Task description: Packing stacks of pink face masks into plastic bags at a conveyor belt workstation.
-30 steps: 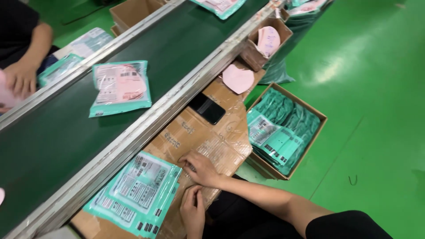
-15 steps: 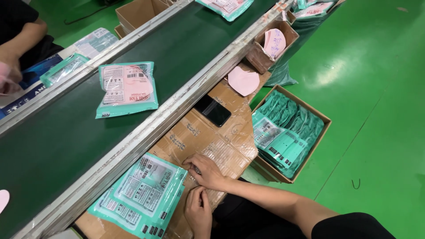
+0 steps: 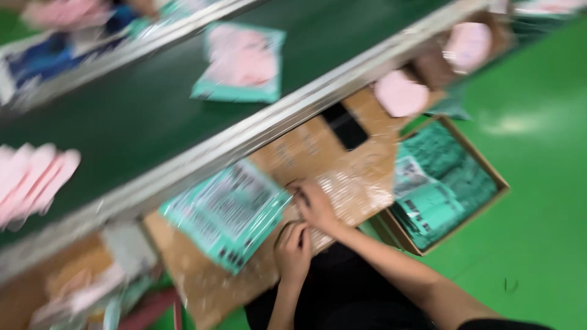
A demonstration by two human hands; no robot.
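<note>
Two hands meet at the right edge of a teal pouch (image 3: pixel 226 211) lying on the cardboard top (image 3: pixel 306 153). The right hand (image 3: pixel 315 205) pinches that edge; the left hand (image 3: pixel 292 247) touches beside it, grip unclear in blur. Beyond runs the belt (image 3: pixel 122 134); a box (image 3: pixel 446 183) stands right.

**Counts, blurred frame**

Two hands: left hand (image 3: pixel 292 250), right hand (image 3: pixel 315 205). One teal printed packet (image 3: pixel 226 211) by the hands. One teal packet with pink contents (image 3: pixel 241 61) on the one green belt (image 3: pixel 122 134). One black phone (image 3: pixel 345 125). One open carton of teal packets (image 3: pixel 443 183), number inside unclear. Two loose pink masks (image 3: pixel 400 93) at right; a pink stack (image 3: pixel 33 180) at left, uncountable.
</note>
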